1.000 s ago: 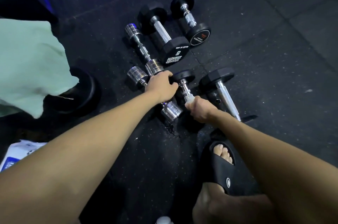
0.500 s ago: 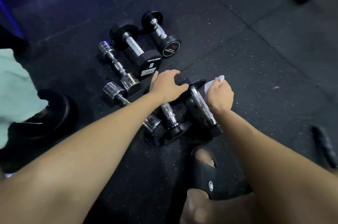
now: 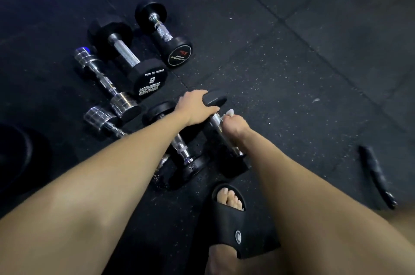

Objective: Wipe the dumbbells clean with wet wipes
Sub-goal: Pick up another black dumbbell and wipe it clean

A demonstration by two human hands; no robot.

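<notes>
Hex dumbbell [image 3: 221,127], on floor [image 3: 292,72]: left hand [image 3: 195,106] gripped its far head, apparently steadying it; right hand [image 3: 234,125] pinched wet wipe [image 3: 229,113] against handle.

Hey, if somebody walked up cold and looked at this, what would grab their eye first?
Two bare forearms reach to mid-frame, where the left hand grips the black rubber head of a hex dumbbell with a chrome handle and the right hand pinches a white wet wipe against that handle. Behind them, several black and chrome dumbbells lie side by side on the dark speckled rubber floor.
</notes>
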